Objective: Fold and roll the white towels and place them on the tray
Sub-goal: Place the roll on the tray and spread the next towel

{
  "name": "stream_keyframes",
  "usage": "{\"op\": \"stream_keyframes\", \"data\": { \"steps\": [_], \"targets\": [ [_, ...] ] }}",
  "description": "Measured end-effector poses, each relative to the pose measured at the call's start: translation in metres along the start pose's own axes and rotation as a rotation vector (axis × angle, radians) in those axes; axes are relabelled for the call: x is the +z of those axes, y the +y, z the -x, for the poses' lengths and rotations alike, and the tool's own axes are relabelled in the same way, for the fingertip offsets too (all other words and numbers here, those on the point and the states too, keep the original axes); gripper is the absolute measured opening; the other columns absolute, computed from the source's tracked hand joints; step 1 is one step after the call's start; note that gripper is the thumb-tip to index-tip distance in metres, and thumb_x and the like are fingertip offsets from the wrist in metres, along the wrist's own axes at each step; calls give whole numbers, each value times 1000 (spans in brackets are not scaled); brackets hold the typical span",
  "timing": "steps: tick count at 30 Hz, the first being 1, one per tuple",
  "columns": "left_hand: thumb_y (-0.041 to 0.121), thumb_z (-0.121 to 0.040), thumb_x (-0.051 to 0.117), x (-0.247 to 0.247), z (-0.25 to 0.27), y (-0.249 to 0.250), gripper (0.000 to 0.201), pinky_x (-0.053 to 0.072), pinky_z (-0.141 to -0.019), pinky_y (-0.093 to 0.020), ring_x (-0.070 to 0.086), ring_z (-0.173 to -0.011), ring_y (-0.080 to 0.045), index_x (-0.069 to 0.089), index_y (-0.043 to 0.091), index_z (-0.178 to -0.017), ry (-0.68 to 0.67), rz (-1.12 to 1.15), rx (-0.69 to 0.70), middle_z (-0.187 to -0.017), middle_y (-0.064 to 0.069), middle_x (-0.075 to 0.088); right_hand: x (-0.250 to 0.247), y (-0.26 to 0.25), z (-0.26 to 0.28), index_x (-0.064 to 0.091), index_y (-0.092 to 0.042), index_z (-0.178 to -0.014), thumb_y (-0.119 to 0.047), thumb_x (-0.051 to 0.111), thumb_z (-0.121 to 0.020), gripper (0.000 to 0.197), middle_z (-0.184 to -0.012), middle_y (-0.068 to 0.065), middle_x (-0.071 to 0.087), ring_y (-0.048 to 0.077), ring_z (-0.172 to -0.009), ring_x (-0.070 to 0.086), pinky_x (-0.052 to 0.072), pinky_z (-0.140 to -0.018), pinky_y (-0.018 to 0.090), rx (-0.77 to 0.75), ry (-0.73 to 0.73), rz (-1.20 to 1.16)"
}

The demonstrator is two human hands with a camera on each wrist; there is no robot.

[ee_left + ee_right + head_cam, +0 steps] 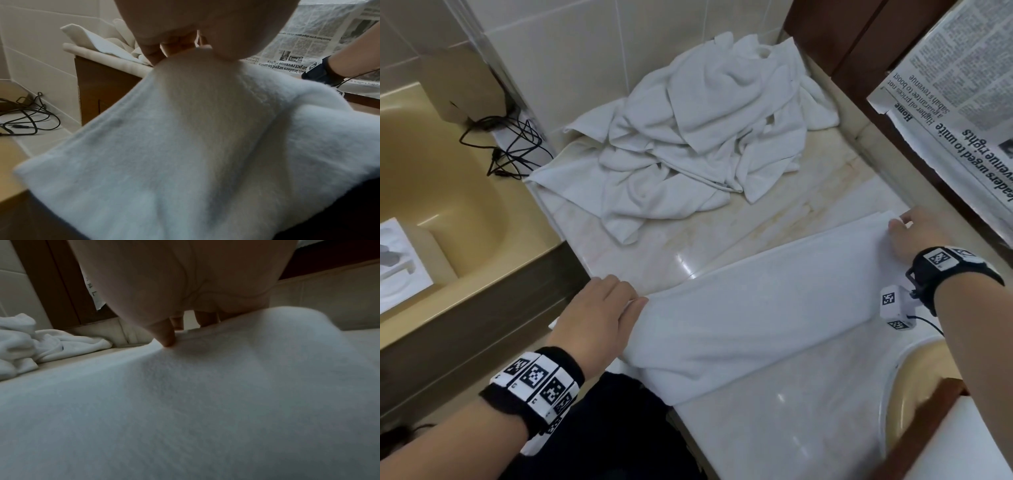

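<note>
A long white towel, folded into a strip, lies slantwise across the marble counter. My left hand grips its near left end, which hangs over the counter's edge. In the left wrist view the thumb and fingers pinch the towel at its top edge. My right hand holds the far right end. The right wrist view shows the thumb on top of the towel, the other fingers behind its edge. A crumpled pile of white towels lies at the back of the counter.
A newspaper hangs over the dark wood at the right. A beige bathtub and black cables are on the left. A sink basin sits at the near right, beside a white surface with a brown edge.
</note>
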State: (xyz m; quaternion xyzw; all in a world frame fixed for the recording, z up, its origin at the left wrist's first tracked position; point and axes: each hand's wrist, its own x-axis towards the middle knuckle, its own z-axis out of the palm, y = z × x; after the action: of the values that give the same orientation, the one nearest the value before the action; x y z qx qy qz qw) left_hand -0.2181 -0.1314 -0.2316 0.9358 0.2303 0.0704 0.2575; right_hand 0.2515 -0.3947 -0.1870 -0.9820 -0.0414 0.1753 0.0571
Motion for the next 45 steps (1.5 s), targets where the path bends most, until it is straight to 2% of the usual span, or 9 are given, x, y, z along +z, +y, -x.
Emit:
{"op": "stream_keyframes", "data": {
  "steps": [6,11,16,19,24,28,31,40,45],
  "targets": [
    [47,-98,43,6,-6,-1,33,49,-64,-35,50,-69,-17,57,21,-85,30,26,-107,-74,10,51,5,1,-6,49,-25,-110,-40,43,-101,18,-105,14,61,39,-92,60,51,-91,53,28,10,3],
    [39,-99,43,9,-4,-2,31,48,-59,-39,43,-66,-19,52,16,-79,69,0,-62,-73,6,46,6,-5,-1,47,-14,-127,-33,39,-107,29,-117,22,59,41,-100,57,42,-85,47,32,30,11],
    [40,-97,48,12,-1,-4,31,46,-62,-45,43,-71,-21,56,17,-77,66,-40,-66,-76,4,47,7,-8,6,41,-11,-132,-32,36,-109,32,-120,26,58,38,-92,52,39,-80,45,23,23,39],
    [46,-94,50,9,-1,0,30,47,-68,-43,46,-77,-20,63,20,-85,47,-26,-127,-82,6,52,7,-9,1,40,-12,-133,-33,35,-108,33,-124,26,58,43,-102,57,39,-82,46,34,2,62],
    [58,-94,46,13,-13,24,39,47,-74,-41,51,-83,-20,67,27,-99,-53,-104,-92,-91,6,56,7,-9,-1,41,-17,-130,-38,37,-103,34,-111,18,55,38,-90,55,44,-82,47,38,-19,37],
    [52,-98,42,26,-32,43,35,47,-68,-41,51,-75,-19,61,25,-87,-42,-55,-87,-80,10,53,7,-8,1,43,-17,-126,-38,35,-105,31,-109,18,56,38,-88,55,44,-80,45,14,-1,38],
    [38,-99,51,28,-35,45,29,47,-65,-42,45,-69,-20,49,23,-75,-17,32,-151,-70,12,43,6,-8,4,40,-13,-131,-35,32,-108,33,-103,17,52,36,-87,53,41,-78,43,11,8,36],
    [38,-101,54,25,-40,59,28,45,-70,-39,48,-76,-22,46,22,-80,-100,-20,-298,-74,6,47,14,-5,-13,42,-14,-126,-38,34,-106,33,-112,23,56,39,-93,54,43,-84,48,7,12,70],
    [51,-102,47,2,-34,50,30,52,-74,-35,56,-76,-14,54,24,-90,-317,0,-275,-80,8,56,16,1,-20,44,-13,-129,-40,36,-105,37,-125,27,58,46,-106,59,44,-89,51,-15,9,70]
  ]
}}
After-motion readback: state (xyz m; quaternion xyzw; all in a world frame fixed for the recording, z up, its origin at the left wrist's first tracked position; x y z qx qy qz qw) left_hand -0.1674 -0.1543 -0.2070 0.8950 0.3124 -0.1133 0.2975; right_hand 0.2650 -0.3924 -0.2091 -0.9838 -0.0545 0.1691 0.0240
